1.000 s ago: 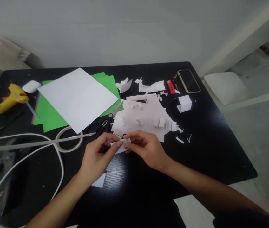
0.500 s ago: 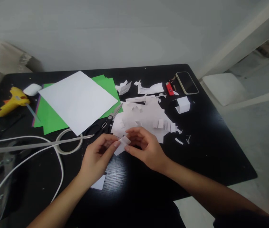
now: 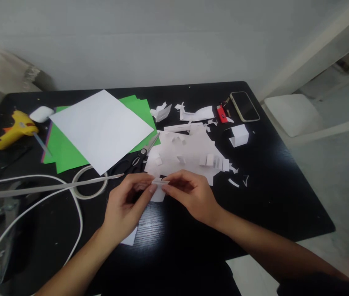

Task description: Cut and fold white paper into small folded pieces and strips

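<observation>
Between my hands is a small folded piece of white paper (image 3: pixel 158 195), held above the near middle of the table. My left hand (image 3: pixel 128 199) pinches its left side between thumb and fingers. On the right side, my right hand (image 3: pixel 193 196) pinches the same piece, its thumb and fingertips close to those of the left. Just beyond my hands lies a larger white sheet (image 3: pixel 189 148) with cut and folded scraps on it. Black-handled scissors (image 3: pixel 143 153) rest at that sheet's left edge. Part of another white paper piece (image 3: pixel 130 237) shows beside my left wrist.
Green sheets (image 3: pixel 69 158) lie under a white square sheet (image 3: pixel 102 129). Further left are a yellow glue gun (image 3: pixel 15 130), a roll of tape (image 3: pixel 78 193) and a white cable (image 3: pixel 80 224). A folded paper piece (image 3: pixel 240 135), a red lighter (image 3: pixel 222 114) and a phone (image 3: pixel 245 107) lie right.
My right hand has closed in on the paper and now pinches it at the right. The paper has turned, its folded strip now lying level between both hands.
</observation>
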Demonstrator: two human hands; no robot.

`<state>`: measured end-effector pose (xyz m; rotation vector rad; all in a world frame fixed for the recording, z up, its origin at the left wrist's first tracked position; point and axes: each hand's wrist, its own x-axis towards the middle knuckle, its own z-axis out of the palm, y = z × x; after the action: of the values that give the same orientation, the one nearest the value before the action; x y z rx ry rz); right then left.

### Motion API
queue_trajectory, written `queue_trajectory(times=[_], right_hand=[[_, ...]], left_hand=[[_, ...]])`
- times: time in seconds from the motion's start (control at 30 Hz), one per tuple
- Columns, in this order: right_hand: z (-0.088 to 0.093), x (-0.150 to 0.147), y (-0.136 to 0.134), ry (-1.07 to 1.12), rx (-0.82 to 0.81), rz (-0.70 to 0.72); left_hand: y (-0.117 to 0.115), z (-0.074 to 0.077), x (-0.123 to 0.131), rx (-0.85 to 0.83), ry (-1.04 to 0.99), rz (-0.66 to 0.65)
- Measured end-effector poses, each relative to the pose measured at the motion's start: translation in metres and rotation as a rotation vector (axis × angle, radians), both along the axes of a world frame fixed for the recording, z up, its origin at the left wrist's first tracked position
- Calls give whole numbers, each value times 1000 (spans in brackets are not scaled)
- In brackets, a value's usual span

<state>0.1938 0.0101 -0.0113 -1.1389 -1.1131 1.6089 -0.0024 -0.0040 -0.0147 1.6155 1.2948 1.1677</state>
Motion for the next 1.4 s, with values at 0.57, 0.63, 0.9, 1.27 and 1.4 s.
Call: queue_trajectory(times=[0.57, 0.63, 0.9, 1.27, 1.4], right_hand=[[-1, 0, -2, -97, 178, -44], [-1, 0, -2, -111, 187, -42], [2, 2, -4, -122, 196, -49], [1, -1, -4, -122, 175, -45], [0, -2, -5, -103, 171, -44]], left_hand=[[4, 3, -5, 25, 140, -18], [4, 3, -4, 13, 120, -31], [1, 2, -5, 13, 146, -14], [-2, 1, -2, -9, 126, 2], [-1, 1, 0, -25, 54, -27]])
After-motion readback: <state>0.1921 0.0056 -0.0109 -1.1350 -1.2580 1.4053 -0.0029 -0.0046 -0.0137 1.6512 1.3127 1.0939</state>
